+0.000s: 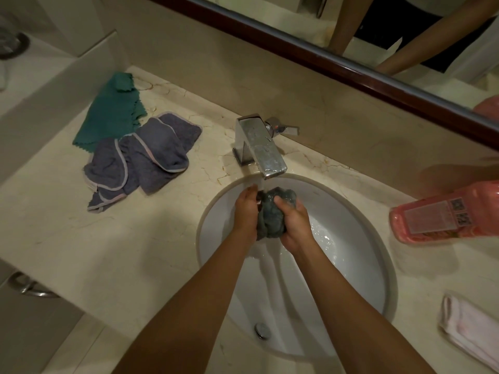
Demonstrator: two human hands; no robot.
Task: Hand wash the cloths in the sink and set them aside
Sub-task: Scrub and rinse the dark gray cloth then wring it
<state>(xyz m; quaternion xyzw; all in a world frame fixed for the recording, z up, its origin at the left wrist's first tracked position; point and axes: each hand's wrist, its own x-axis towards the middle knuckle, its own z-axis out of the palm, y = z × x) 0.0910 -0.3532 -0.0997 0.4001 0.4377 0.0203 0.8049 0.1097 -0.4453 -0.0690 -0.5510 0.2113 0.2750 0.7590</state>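
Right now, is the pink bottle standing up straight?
No, the pink bottle lies on its side on the counter, to the right of the sink.

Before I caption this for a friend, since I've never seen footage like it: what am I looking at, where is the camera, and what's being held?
The camera sits on a person's head, looking down at their arms. The left hand and right hand squeeze a wet grey-blue cloth under the running faucet, over the sink. On the counter, left: a green cloth and purple-grey cloths. Right: a pink bottle lying down and a pale folded cloth.
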